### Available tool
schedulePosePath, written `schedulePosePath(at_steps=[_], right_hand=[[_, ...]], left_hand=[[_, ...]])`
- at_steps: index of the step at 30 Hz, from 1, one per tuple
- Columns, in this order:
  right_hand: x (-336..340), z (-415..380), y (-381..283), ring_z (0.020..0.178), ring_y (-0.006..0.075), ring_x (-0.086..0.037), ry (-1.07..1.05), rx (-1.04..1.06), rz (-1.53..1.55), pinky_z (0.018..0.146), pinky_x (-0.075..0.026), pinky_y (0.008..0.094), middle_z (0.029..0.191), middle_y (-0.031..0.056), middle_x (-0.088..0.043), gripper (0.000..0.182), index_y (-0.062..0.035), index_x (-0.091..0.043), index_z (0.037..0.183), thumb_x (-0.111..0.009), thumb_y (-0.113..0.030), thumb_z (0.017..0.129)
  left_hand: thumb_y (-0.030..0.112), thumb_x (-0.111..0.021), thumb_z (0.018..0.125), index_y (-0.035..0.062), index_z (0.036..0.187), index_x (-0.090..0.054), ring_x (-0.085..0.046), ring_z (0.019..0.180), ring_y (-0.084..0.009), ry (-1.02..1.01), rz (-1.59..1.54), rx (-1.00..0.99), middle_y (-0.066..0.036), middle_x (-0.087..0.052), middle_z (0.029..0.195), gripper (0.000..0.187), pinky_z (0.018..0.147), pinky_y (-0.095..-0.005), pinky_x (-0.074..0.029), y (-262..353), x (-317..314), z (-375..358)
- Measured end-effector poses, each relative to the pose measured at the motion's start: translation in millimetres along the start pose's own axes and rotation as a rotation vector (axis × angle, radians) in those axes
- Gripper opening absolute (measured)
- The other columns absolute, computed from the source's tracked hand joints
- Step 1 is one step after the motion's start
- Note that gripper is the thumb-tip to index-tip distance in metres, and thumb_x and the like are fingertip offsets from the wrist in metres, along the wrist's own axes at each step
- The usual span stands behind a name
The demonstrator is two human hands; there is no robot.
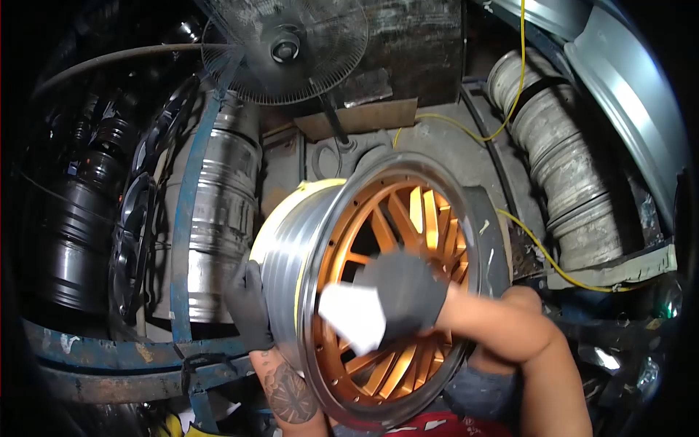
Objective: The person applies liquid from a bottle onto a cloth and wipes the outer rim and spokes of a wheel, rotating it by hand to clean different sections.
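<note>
A car wheel [437, 226] with bronze-orange spokes and a dark grey lip stands tilted in front of me, its spoked face turned to the right. Yellow covering shows along the far edge of its silver barrel [287, 244]. My left hand [251, 309], in a black glove, holds the barrel from its left side, fingers pointing up along it. Across the spokes lies my right hand [408, 295], also black-gloved and blurred by motion. It grips a folded white cloth [354, 317] that overlaps the lower left spokes and the lip's inner side.
Bare silver rims [222, 211] line the left behind a blue metal frame [188, 218]; black rims [73, 255] stand farther left. Worn rims [564, 153] form a row at right. A fan [285, 49] stands ahead. A yellow cord [535, 237] crosses the right side.
</note>
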State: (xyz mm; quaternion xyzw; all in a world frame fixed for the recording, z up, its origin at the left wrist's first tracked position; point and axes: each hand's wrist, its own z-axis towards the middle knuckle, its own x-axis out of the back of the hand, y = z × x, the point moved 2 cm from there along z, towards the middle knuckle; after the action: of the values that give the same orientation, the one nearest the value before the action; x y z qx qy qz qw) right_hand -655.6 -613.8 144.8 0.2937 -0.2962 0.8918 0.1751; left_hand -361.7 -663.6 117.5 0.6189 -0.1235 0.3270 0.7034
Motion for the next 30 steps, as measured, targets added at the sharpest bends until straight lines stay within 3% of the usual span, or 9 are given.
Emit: schedulePosePath(at_steps=[6,9,10,12,17,19,21,25,30], right_hand=[[9,16,12,0.059,0.028,-0.068,0.265,0.056,-0.186,0.054,-0.053,0.0386,0.067,0.0123,-0.067,0.028,-0.0074,-0.076,0.091,-0.077,-0.035,0.083],[20,5,2,0.06,0.0312,-0.068,-0.223,-0.097,-0.053,0.061,-0.057,0.0426,0.066,0.0114,-0.068,0.027,-0.0147,-0.075,0.104,-0.077,-0.032,0.083],[22,7,19,0.058,0.0305,-0.067,0.135,-0.034,0.03,0.058,-0.056,0.0428,0.07,0.0103,-0.068,0.029,-0.017,-0.073,0.108,-0.074,-0.033,0.084],[37,4,38,0.058,0.0284,-0.067,-0.062,-0.034,-0.391,0.055,-0.055,0.0418,0.071,0.0097,-0.066,0.019,-0.0152,-0.073,0.104,-0.071,-0.026,0.088],[7,-13,-3,0.058,0.0291,-0.066,-0.199,-0.031,-0.098,0.054,-0.052,0.0423,0.068,0.0123,-0.067,0.03,-0.0093,-0.073,0.085,-0.07,-0.039,0.086],[24,4,30,0.053,0.024,-0.066,0.338,-0.074,-0.076,0.053,-0.054,0.04,0.061,0.0092,-0.064,0.026,-0.0119,-0.071,0.078,-0.068,-0.033,0.093],[29,-7,57,0.047,0.0243,-0.06,0.001,-0.07,-0.555,0.046,-0.049,0.0374,0.062,0.0092,-0.064,0.023,-0.0122,-0.074,0.089,-0.071,-0.035,0.092],[5,-6,-12,0.053,0.0292,-0.061,0.28,-0.047,0.09,0.05,-0.048,0.0414,0.07,0.0131,-0.068,0.03,-0.0092,-0.076,0.099,-0.081,-0.034,0.083],[20,-3,48,0.053,0.027,-0.061,0.043,-0.289,-0.309,0.049,-0.049,0.0385,0.068,0.0076,-0.064,0.033,-0.0107,-0.074,0.105,-0.079,-0.024,0.076]], left_hand=[[0.023,-0.058,0.103,-0.0038,0.128,-0.068,-0.064,0.085,-0.0157,0.016,0.059,0.004,-0.014,-0.074,0.099,0.038,0.079,-0.0324,-0.052,1,-3,6],[0.022,-0.058,0.103,-0.0028,0.129,-0.068,-0.064,0.086,-0.0165,0.007,0.024,0.058,-0.015,-0.074,0.1,0.037,0.079,-0.0317,-0.051,-3,-2,0],[0.022,-0.058,0.103,-0.0028,0.129,-0.068,-0.064,0.086,-0.0166,-0.006,-0.008,0.05,-0.015,-0.074,0.1,0.038,0.079,-0.0318,-0.051,4,-2,-5],[0.021,-0.057,0.102,-0.0031,0.129,-0.068,-0.064,0.085,-0.0163,-0.017,-0.042,0.036,-0.015,-0.073,0.1,0.038,0.078,-0.0317,-0.051,22,-5,-7],[0.022,-0.057,0.103,-0.0029,0.129,-0.067,-0.066,0.089,-0.0165,-0.002,-0.012,0.021,-0.016,-0.076,0.104,0.038,0.081,-0.0321,-0.052,10,-6,-3],[0.022,-0.057,0.103,-0.0033,0.129,-0.067,-0.067,0.09,-0.0175,-0.017,-0.033,0.048,-0.017,-0.076,0.106,0.038,0.083,-0.0321,-0.052,22,-7,-5],[0.022,-0.057,0.103,-0.0047,0.128,-0.067,-0.067,0.088,-0.0168,-0.021,0.079,0.009,-0.016,-0.076,0.104,0.038,0.082,-0.032,-0.052,26,-3,-5],[0.023,-0.058,0.103,-0.0047,0.128,-0.067,-0.067,0.087,-0.0159,0.0,0.065,-0.017,-0.016,-0.077,0.101,0.038,0.081,-0.033,-0.052,20,-7,0],[0.024,-0.061,0.102,-0.0039,0.126,-0.068,-0.068,0.087,-0.017,-0.007,0.076,-0.035,-0.02,-0.076,0.099,0.038,0.081,-0.0342,-0.052,22,-9,2]])
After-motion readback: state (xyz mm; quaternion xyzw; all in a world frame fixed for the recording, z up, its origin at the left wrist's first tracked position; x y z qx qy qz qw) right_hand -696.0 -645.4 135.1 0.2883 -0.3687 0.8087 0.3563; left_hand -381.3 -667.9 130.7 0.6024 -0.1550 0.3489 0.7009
